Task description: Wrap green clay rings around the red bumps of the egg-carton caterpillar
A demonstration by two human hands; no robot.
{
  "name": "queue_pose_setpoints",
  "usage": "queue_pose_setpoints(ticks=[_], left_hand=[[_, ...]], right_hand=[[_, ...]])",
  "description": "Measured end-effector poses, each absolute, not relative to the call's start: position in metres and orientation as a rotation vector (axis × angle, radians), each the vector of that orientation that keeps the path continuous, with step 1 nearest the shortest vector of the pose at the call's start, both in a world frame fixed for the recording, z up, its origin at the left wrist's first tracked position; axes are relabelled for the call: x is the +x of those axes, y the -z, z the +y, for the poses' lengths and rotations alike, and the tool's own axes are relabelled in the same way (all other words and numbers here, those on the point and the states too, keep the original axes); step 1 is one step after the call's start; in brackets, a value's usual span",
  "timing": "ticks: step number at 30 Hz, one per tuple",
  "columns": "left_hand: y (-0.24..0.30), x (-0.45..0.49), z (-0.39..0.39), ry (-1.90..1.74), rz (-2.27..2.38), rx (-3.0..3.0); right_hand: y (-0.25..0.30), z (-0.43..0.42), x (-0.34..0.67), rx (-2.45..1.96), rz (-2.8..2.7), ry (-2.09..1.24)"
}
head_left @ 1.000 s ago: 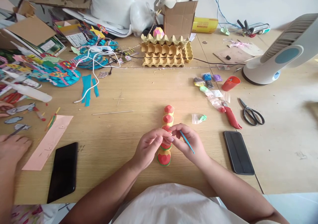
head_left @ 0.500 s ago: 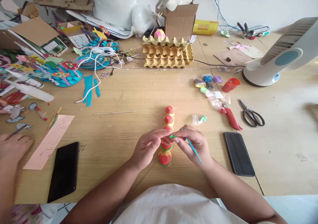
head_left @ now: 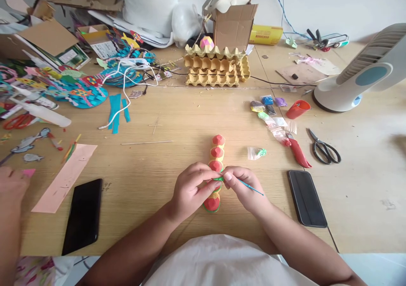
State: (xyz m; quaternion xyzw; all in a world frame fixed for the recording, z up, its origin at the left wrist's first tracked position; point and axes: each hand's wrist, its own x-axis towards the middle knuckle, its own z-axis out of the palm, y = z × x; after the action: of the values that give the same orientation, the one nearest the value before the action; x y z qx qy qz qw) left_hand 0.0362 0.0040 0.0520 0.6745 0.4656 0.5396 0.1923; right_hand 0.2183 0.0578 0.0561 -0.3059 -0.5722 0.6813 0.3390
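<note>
A strip of egg-carton cups, painted red and yellow, lies on the table in front of me, running away from my body. Green clay edges its near cup. Over its middle my two hands meet. My left hand pinches a small piece of green clay between thumb and fingers. My right hand has its fingertips at the right end of that clay and also grips a thin blue modelling tool, which points right and down. Right of the strip lies a small bag with green clay.
Phones lie left and right. Scissors, a red-handled knife, clay packets and a red cup are to the right, near a fan. Another person's hand works at left by a pink strip.
My fingertips have come together on the green clay, and my left thumb has dropped lower. The blue tool has turned flatter in my right hand. The other person's hand has shifted.
</note>
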Motion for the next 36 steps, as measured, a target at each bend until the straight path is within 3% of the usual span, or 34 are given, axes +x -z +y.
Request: queue_pose_setpoints(ticks=[11,36], left_hand=[[-0.052,0.032,0.006,-1.571,1.327,2.037],[-0.052,0.037,0.006,-1.557,1.288,2.19]], right_hand=[[-0.053,0.06,0.221,-0.766,-1.251,-2.056],[-0.047,0.059,0.217,-0.74,-1.021,-2.149]])
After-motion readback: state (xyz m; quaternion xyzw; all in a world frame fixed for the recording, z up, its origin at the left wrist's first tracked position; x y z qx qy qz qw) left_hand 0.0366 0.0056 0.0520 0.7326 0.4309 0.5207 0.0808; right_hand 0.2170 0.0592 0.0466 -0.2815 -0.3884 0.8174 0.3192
